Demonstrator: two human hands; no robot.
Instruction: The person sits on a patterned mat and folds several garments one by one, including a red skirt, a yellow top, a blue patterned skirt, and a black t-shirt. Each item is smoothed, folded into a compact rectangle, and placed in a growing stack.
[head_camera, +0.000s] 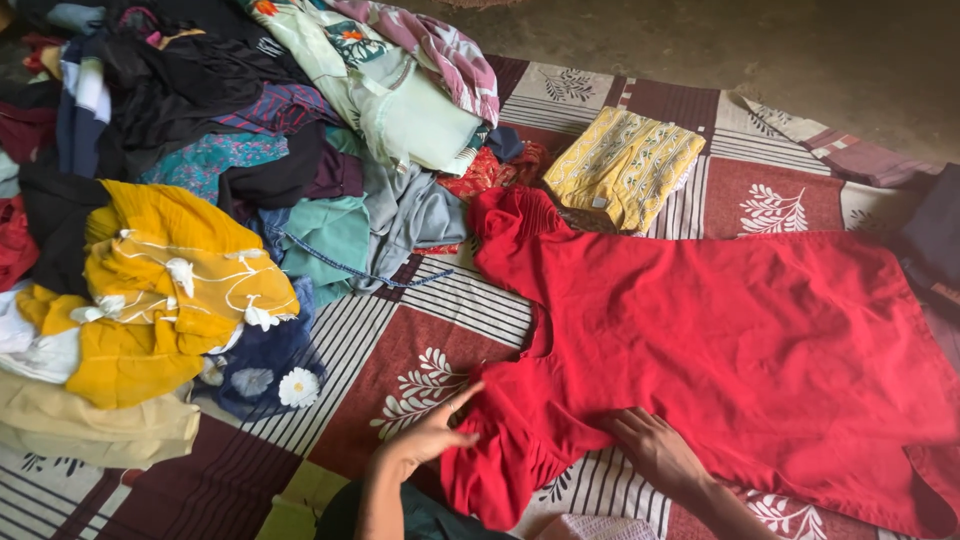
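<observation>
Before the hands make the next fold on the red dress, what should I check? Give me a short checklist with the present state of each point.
1. Red cloth dress lies spread flat on the patterned mat: ok.
2. Left hand rests on the near sleeve: ok.
3. Right hand presses flat on the dress body: ok.
4. Near sleeve smooth: not ok, it is bunched and gathered.
5. Far sleeve free: cannot tell, it meets the heap of loose clothes.
6. Folded yellow printed garment lies apart from the dress body: ok.

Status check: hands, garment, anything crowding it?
Left hand flat on the sleeve of the red dress. Right hand pressing its lower edge. Dress spread on patterned mat; clothes pile beside it.
</observation>
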